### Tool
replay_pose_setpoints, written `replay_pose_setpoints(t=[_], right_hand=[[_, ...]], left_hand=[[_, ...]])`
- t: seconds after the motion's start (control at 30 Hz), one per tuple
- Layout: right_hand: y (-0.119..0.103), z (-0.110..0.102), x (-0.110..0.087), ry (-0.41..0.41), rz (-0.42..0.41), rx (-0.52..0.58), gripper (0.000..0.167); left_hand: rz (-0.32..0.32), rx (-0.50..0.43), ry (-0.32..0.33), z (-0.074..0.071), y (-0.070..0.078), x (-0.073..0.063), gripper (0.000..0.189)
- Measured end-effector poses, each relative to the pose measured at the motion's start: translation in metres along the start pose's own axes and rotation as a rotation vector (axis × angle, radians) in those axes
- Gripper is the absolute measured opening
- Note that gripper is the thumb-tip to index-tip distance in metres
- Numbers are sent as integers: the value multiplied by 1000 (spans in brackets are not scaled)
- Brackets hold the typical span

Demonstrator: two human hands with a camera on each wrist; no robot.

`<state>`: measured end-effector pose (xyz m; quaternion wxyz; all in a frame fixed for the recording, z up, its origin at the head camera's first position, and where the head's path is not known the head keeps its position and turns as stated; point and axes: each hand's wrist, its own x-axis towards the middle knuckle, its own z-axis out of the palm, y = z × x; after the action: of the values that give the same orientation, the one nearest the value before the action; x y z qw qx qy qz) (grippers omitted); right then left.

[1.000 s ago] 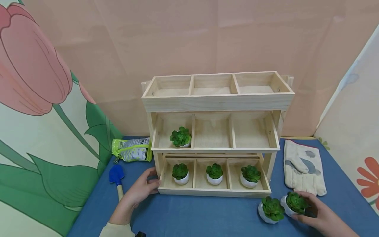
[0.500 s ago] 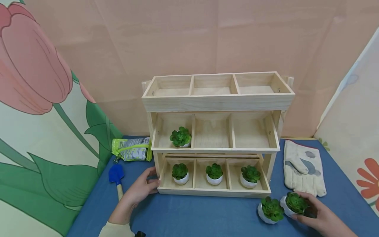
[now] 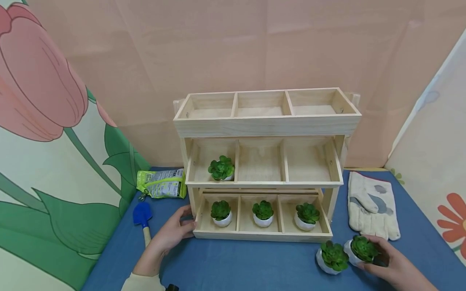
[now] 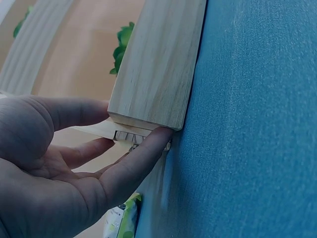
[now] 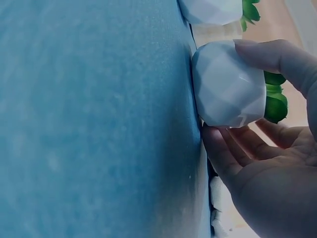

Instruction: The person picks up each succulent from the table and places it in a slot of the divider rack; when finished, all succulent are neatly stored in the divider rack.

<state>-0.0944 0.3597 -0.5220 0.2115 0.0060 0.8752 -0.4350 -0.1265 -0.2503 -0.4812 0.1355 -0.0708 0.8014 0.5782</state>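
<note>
In the head view, my left hand (image 3: pixel 172 232) holds the left end of the bottom tray of a wooden three-tier planter shelf (image 3: pixel 267 127). The left wrist view shows its fingertips on the upper and lower corners of that tray end (image 4: pixel 148 74). At the front right, my right hand (image 3: pixel 387 262) grips a potted succulent (image 3: pixel 364 248), thumb and fingers on either side of its faceted white pot (image 5: pixel 228 84). Beside it stands another succulent (image 3: pixel 333 258). Three succulents (image 3: pixel 263 212) sit one per compartment in the bottom tray, and one more (image 3: pixel 222 169) in the middle tier's left compartment.
A green-and-grey bag (image 3: pixel 162 184) lies left of the shelf, with a blue toy shovel (image 3: pixel 142 216) in front of it. White gardening gloves (image 3: pixel 373 206) lie on the blue cloth (image 3: pixel 236 262) at right. Printed backdrops (image 3: pixel 233 44) stand behind and at both sides.
</note>
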Motion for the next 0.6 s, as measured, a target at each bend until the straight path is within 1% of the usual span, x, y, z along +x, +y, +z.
replay_pose_setpoints(t=[0.13,0.33,0.6], right_hand=[[-1,1,1,2,2,-6,84],[-4,1,-1,29,-3,-45,83],[-15,-3,-6,63,-17,-105,82]], left_hand=[[1,-1,0,0,0,0,65],[4,-6,0,0,-1,1,65],[4,-10,4,0,0,1,66]])
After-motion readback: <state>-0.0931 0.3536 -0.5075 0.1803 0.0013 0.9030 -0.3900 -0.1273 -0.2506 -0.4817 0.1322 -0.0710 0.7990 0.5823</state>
